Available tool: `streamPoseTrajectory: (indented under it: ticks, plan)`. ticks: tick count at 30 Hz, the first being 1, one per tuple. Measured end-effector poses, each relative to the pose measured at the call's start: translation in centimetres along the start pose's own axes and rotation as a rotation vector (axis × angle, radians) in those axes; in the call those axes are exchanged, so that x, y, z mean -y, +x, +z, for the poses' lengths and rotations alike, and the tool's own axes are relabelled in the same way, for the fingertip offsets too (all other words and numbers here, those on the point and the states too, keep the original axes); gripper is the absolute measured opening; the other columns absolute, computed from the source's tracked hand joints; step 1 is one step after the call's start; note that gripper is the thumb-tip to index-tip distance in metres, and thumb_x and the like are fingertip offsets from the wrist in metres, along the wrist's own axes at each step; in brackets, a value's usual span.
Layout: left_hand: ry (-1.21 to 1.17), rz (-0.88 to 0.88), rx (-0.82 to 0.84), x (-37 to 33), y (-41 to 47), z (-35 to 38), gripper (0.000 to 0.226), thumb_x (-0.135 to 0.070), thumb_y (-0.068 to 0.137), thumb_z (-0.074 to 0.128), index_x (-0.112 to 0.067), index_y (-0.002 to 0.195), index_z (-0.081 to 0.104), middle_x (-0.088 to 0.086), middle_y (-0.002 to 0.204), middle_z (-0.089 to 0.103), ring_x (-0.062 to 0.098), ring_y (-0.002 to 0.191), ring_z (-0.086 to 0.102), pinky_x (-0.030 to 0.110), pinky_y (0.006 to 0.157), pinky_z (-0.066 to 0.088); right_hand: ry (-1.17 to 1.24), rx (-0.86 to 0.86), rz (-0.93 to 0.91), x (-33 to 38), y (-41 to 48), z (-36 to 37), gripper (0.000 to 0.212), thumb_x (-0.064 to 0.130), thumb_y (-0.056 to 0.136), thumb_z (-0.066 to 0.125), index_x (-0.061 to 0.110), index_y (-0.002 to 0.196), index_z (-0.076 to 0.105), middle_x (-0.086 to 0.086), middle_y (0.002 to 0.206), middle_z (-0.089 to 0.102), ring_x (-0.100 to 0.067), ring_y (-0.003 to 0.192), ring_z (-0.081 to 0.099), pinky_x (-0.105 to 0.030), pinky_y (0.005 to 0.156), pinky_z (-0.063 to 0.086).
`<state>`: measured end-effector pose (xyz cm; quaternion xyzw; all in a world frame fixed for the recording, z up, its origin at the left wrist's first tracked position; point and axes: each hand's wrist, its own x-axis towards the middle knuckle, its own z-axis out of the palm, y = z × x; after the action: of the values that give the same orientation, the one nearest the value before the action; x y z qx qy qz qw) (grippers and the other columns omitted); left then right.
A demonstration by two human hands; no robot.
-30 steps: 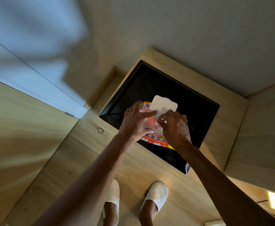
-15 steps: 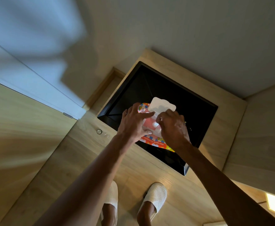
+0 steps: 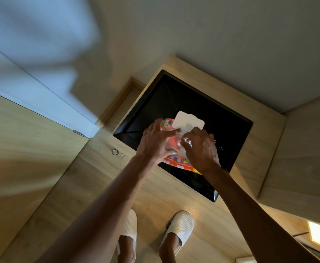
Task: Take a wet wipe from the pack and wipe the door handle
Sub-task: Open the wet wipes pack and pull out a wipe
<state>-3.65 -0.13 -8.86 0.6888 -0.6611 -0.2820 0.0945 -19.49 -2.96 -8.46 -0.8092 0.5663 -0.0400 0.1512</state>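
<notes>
Head view, looking down. Wet wipe pack point(image 3: 176, 162), bright red/orange w/ printed pattern, lies on a black tray point(image 3: 229, 133) set into a light wood top point(image 3: 91, 177). Pack's white lid point(image 3: 188, 122) is flipped up and open, standing at the far edge of the pack, above both hands.

Left hand point(image 3: 156, 143) rests on the pack's left side; thumb lies along the near edge, fingers spread toward the lid, pressing the pack flat rather than closing round it. Right hand point(image 3: 201, 147) sits over the pack's right half, fingertips point(image 3: 186, 144) drawn narrow and pinched at the opening under the lid, where a bit of white wipe point(image 3: 180, 142) shows; whether the wipe is truly caught btw. the fingertips cannot be told.

Both forearms reach in from the lower frame. Below them, two feet in white slippers point(image 3: 181, 226) stand on wood-grain floor. A small round metal fitting point(image 3: 114, 152) sits in the wood top, left of the tray. Door handle not in view.
</notes>
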Motion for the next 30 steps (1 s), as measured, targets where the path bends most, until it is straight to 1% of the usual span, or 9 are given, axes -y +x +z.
streamPoseTrajectory:
  ticks: [5,8,11,16,22,24,26,28,30]
  plan:
    - [-0.035,-0.029,-0.013,-0.1,-0.1,-0.1,0.071,-0.046,0.066,0.078,-0.033,0.131,0.052,0.009,0.145,0.037,0.026,0.132,0.040,0.047,0.109,0.037,0.046,-0.012,-0.051,1.1,0.7,-0.5,0.015,0.018,0.084,0.069,0.012,0.098,0.068,-0.009,0.104,0.065,-0.026,0.101,0.060,-0.039,0.089,0.045]
    - [-0.033,-0.041,-0.009,-0.1,-0.1,-0.3,0.074,-0.045,0.065,0.079,-0.035,0.133,0.050,0.009,0.146,0.035,0.026,0.132,0.039,0.048,0.109,0.037,0.114,0.003,0.024,0.4,0.8,-0.8,0.014,0.018,0.089,0.063,0.012,0.101,0.066,-0.009,0.110,0.064,-0.025,0.107,0.057,-0.037,0.091,0.044]
    - [-0.020,-0.041,0.004,-0.1,0.0,-0.3,0.075,-0.045,0.066,0.079,-0.037,0.134,0.048,0.008,0.146,0.033,0.027,0.133,0.037,0.049,0.111,0.034,0.144,0.001,0.097,-0.6,0.1,-1.1,0.013,0.018,0.089,0.062,0.011,0.099,0.065,-0.010,0.109,0.064,-0.026,0.105,0.058,-0.037,0.091,0.045]
    - [-0.002,-0.039,-0.005,-0.7,-0.1,0.2,0.073,-0.047,0.066,0.078,-0.038,0.132,0.049,0.007,0.146,0.036,0.026,0.134,0.036,0.047,0.112,0.027,0.196,0.191,0.138,-0.1,-1.1,-2.0,0.015,0.016,0.092,0.057,0.009,0.102,0.064,-0.010,0.111,0.065,-0.025,0.104,0.061,-0.041,0.088,0.053]
    - [0.049,-0.045,0.001,-1.0,-0.1,0.1,0.074,-0.048,0.066,0.077,-0.039,0.132,0.047,0.008,0.142,0.038,0.026,0.129,0.040,0.047,0.109,0.031,0.341,0.312,0.198,-0.6,-2.0,-2.8,0.013,0.017,0.097,0.050,0.009,0.100,0.059,-0.007,0.110,0.064,-0.021,0.106,0.061,-0.030,0.083,0.049]
    - [0.056,-0.042,-0.006,-1.0,-0.1,0.1,0.073,-0.048,0.066,0.078,-0.037,0.132,0.048,0.008,0.140,0.040,0.026,0.127,0.041,0.047,0.108,0.032,0.403,0.262,0.208,-1.0,-2.1,-3.5,0.010,0.016,0.097,0.050,0.015,0.090,0.056,-0.002,0.100,0.062,-0.021,0.103,0.061,-0.033,0.084,0.051]
    - [0.050,-0.043,-0.020,-1.0,-0.1,0.2,0.073,-0.045,0.065,0.079,-0.036,0.131,0.049,0.007,0.138,0.042,0.025,0.125,0.042,0.047,0.107,0.034,0.446,0.154,0.205,-1.3,-2.2,-4.1,0.013,0.015,0.096,0.051,0.019,0.084,0.053,0.003,0.094,0.060,-0.016,0.096,0.061,-0.032,0.082,0.054]
    - [0.037,-0.046,-0.022,-1.1,-0.2,0.2,0.072,-0.043,0.065,0.080,-0.034,0.130,0.050,0.007,0.138,0.042,0.026,0.126,0.043,0.047,0.107,0.035,0.487,0.082,0.213,-1.4,-2.4,-4.1,0.011,0.015,0.095,0.054,0.019,0.085,0.054,0.004,0.095,0.061,-0.013,0.095,0.062,-0.027,0.080,0.054]
    - [0.021,-0.055,-0.015,-1.3,-0.2,0.1,0.072,-0.042,0.066,0.080,-0.034,0.131,0.051,0.007,0.139,0.040,0.026,0.126,0.042,0.046,0.107,0.034,0.512,0.086,0.246,-1.8,-2.5,-3.4,0.002,0.018,0.093,0.059,0.017,0.091,0.058,0.001,0.103,0.065,-0.015,0.098,0.063,-0.027,0.081,0.054]
